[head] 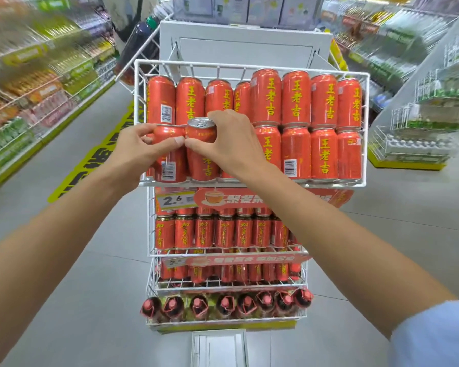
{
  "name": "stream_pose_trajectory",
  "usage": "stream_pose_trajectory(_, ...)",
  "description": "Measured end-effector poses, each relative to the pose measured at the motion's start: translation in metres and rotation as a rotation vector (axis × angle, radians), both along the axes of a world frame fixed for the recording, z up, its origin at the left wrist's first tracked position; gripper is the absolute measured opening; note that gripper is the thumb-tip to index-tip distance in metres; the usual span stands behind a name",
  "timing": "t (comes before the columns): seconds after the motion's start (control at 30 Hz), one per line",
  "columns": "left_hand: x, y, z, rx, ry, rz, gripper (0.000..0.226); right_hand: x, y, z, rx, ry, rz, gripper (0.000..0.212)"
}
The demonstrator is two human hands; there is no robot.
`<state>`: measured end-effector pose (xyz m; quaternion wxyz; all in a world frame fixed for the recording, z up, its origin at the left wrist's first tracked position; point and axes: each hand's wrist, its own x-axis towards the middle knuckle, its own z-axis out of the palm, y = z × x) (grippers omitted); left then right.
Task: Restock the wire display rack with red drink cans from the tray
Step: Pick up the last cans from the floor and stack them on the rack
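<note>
**Two hands setting red cans into the top basket of a wire rack**

The wire display rack (249,67) has four tiers. Its top basket shows eight red cans in the upper row. The left hand (135,147) grips one can (168,154); the right hand (228,144) grips its neighbour (200,152), both in the lower row. Cans read 王老吉. A price tag (174,201) reads 2.6.

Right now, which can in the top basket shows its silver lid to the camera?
The can under the right hand, at the basket's front left: its silver top with pull tab faces up. The neighbouring cans show only red sides.
</note>
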<state>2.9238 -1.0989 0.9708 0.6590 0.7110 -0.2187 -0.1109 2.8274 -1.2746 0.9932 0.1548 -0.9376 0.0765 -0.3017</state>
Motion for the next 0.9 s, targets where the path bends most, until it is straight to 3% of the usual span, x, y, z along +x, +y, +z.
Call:
stream_pose_trajectory(0.17,-0.005,0.001,-0.001,0.023,-0.045,0.028,0.023,-0.001,-0.001,-0.002,-0.093,0.006,0.022,0.055)
stream_pose_trajectory(0.47,-0.005,0.003,0.000,0.056,-0.070,0.034,0.030,-0.001,-0.002,-0.008,-0.188,-0.036,0.015,0.050)
stream_pose_trajectory(0.77,0.004,0.001,-0.003,0.214,-0.126,0.173,0.075,-0.001,-0.001,-0.011,-0.266,-0.042,-0.010,0.056)
stream_pose_trajectory(0.9,0.009,0.001,-0.002,0.263,-0.118,0.201,0.084,0.002,0.001,-0.012,-0.307,-0.049,-0.029,0.056)
